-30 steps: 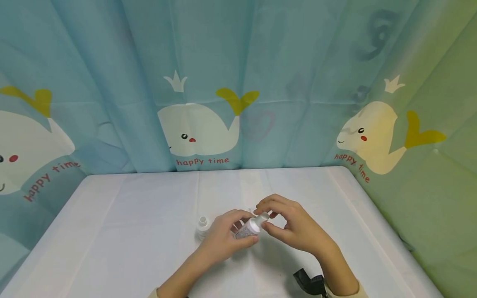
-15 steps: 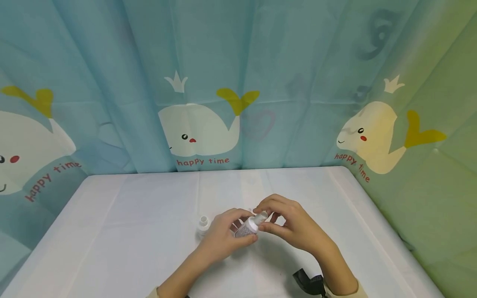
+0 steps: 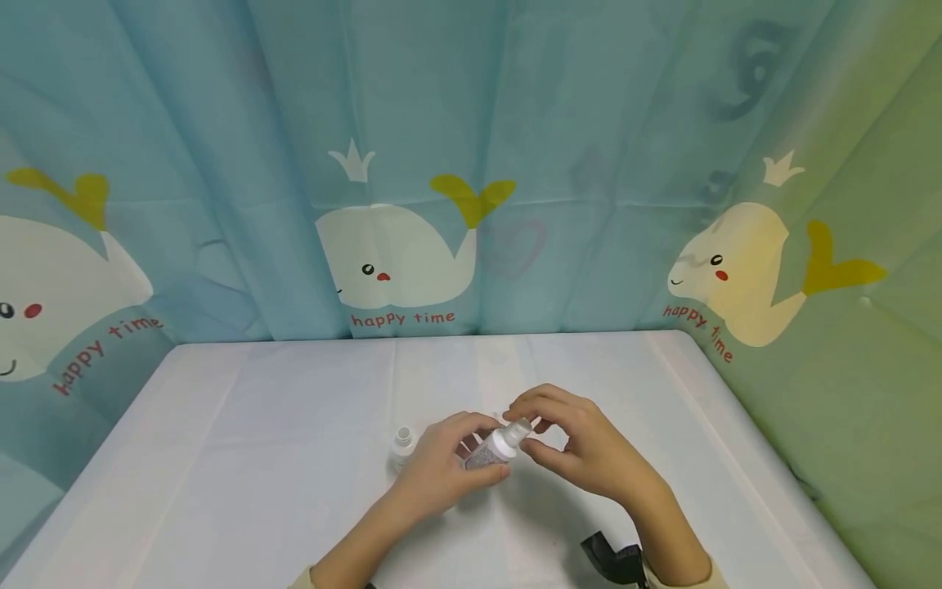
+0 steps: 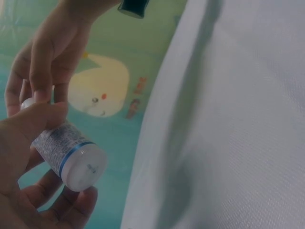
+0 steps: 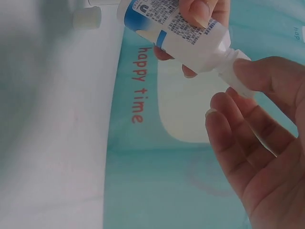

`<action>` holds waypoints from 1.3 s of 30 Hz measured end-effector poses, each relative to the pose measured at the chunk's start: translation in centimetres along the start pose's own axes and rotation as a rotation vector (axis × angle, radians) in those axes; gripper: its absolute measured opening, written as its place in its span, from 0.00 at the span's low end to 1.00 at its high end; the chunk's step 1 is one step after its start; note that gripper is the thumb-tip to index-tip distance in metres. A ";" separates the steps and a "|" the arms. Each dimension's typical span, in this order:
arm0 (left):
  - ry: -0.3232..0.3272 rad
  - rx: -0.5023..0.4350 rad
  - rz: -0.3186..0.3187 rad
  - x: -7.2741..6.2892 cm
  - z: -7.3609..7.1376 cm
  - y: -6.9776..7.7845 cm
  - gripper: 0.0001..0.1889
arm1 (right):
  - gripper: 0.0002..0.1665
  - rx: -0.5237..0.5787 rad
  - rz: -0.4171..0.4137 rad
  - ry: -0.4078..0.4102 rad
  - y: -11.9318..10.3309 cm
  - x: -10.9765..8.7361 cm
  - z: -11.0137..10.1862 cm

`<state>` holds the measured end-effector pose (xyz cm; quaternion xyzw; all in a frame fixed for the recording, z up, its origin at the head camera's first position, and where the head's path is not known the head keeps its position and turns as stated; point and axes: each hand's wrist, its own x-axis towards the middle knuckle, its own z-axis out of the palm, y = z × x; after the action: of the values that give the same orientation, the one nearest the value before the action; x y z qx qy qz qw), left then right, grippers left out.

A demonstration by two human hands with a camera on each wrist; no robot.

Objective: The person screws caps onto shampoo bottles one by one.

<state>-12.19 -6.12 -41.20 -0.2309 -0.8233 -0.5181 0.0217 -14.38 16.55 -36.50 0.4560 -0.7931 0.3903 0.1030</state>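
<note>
A white bottle (image 3: pixel 486 455) with a finely printed label and a blue stripe is gripped round its body by my left hand (image 3: pixel 445 470). It tilts with its top toward the right, and its round base (image 4: pixel 88 167) faces the left wrist camera. My right hand (image 3: pixel 581 442) pinches the white cap (image 5: pixel 234 75) at the bottle's neck between thumb and fingertips. The other right fingers (image 5: pixel 228 138) are bent loosely below the cap. A second white bottle (image 3: pixel 402 446), its narrow top uncapped, stands just left of my left hand, which partly hides it.
A small white cylinder, apparently a cap (image 5: pixel 87 18), is on the white-covered table (image 3: pixel 294 458). A black device (image 3: pixel 614 560) sits at my right wrist. Curtains printed with whales (image 3: pixel 401 258) hang behind the table and along its sides.
My right fingers and thumb shift slightly left on the cap, then back to the right. My left hand keeps the bottle almost still. The second bottle stays in place.
</note>
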 end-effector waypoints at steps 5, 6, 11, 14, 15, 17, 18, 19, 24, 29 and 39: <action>-0.007 0.008 -0.013 0.0 0.0 0.1 0.21 | 0.22 -0.016 -0.025 0.009 -0.2 0.1 0.1; -0.007 0.009 -0.015 0.0 0.0 0.2 0.21 | 0.22 -0.014 -0.033 0.011 -0.2 0.2 0.2; -0.010 0.015 -0.013 0.0 0.0 0.1 0.22 | 0.21 0.005 -0.055 0.017 -0.3 0.3 0.2; -0.003 0.013 -0.009 0.0 -0.1 0.1 0.22 | 0.19 0.017 -0.029 0.008 -0.3 0.2 0.3; -0.002 0.013 -0.008 0.0 -0.1 0.2 0.22 | 0.18 0.020 -0.020 0.004 -0.3 0.2 0.3; -0.001 0.011 -0.010 0.0 -0.2 0.2 0.22 | 0.18 0.021 -0.009 -0.004 -0.3 0.2 0.3; 0.000 0.012 -0.011 0.0 -0.2 0.2 0.22 | 0.19 0.019 -0.013 -0.004 -0.3 0.2 0.3; 0.001 0.011 -0.011 0.0 -0.2 0.2 0.22 | 0.20 0.019 -0.015 -0.005 -0.3 0.2 0.3; 0.006 0.000 -0.004 0.0 -0.3 0.1 0.21 | 0.24 0.026 -0.043 0.003 -0.4 0.3 0.2; 0.001 0.003 -0.001 0.1 -0.2 0.1 0.22 | 0.22 0.010 -0.042 0.009 -0.3 0.3 0.1; -0.009 0.012 -0.003 0.1 -0.2 0.2 0.22 | 0.19 0.011 -0.015 0.007 -0.2 0.3 0.4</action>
<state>-12.21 -6.18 -40.88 -0.2319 -0.8269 -0.5120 0.0183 -14.34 16.05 -36.52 0.4615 -0.7870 0.3955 0.1060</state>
